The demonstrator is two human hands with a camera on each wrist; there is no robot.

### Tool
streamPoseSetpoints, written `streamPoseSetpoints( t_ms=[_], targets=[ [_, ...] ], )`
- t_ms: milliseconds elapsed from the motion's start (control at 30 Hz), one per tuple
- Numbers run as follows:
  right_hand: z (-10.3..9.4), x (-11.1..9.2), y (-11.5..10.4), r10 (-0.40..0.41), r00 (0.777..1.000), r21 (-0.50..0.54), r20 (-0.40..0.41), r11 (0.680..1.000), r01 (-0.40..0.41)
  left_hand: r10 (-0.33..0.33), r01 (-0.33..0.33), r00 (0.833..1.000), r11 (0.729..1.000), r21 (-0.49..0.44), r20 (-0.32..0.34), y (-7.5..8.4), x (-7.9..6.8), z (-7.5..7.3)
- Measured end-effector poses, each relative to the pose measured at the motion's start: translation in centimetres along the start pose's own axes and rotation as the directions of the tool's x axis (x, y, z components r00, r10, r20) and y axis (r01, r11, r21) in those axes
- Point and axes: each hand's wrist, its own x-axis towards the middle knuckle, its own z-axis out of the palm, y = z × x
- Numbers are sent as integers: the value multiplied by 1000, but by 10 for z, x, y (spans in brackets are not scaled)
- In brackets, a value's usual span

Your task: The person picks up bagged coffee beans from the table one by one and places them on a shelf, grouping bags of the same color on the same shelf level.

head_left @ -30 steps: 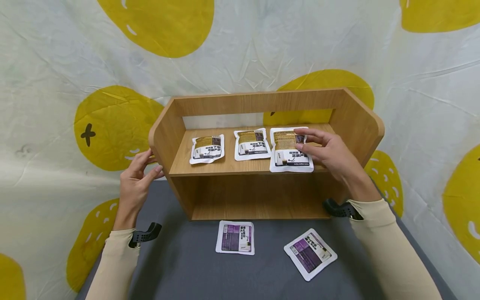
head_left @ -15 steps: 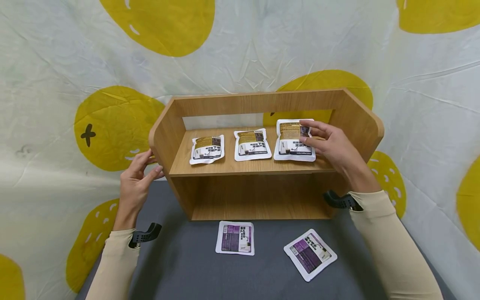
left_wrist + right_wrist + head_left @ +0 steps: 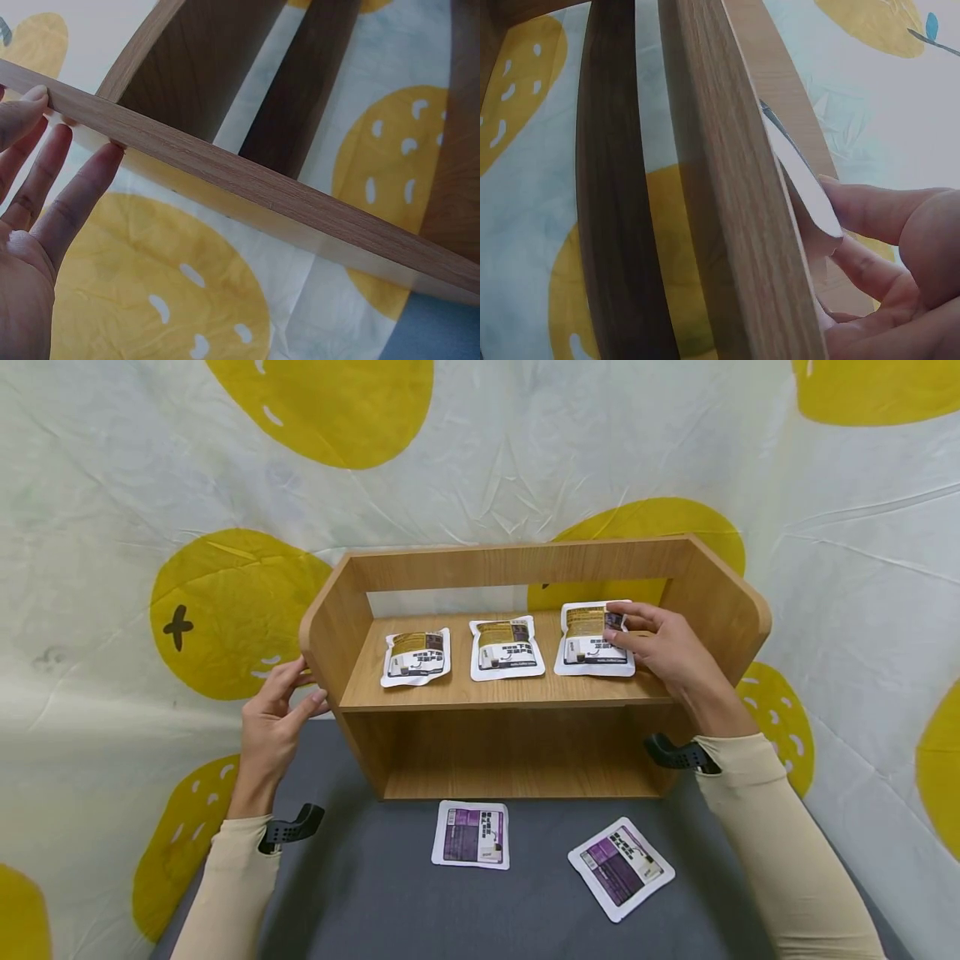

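Wooden two-level shelf [image 3: 502, 693] on a grey desk [image 3: 405, 918], with a person's two hands at it. The right hand [image 3: 671, 652] pinches a brown-labelled packet [image 3: 588, 656] by its right edge, at the right end of the upper board; whether its base touches the board cannot be told. That side grip seems to leave the printed front uncovered. The left hand [image 3: 273, 727], fingers loosely spread, touches the shelf's outer left side near its front edge, probably to steady it. A left packet [image 3: 416, 664] and a middle packet [image 3: 507, 656] sit apart on the same board, as if in a row. Two purple packets [image 3: 471, 839] lie before the shelf's lower front edge. Compared with a second ago, the pinched packet is farther behind the board's front edge and slightly rightward
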Motion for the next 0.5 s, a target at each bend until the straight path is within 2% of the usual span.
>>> streamPoseSetpoints(
  t_ms=[133, 500],
  targets=[
    [-1, 0, 0, 21, 1000, -26, -2, 999, -21, 0, 0, 1000, 1000, -1, -2, 0, 0, 0],
    [-2, 2, 3, 8, 1000, -73, -13, 997, -9, -11, 11, 1000, 1000, 5, -6, 2, 0, 1]
  ],
)
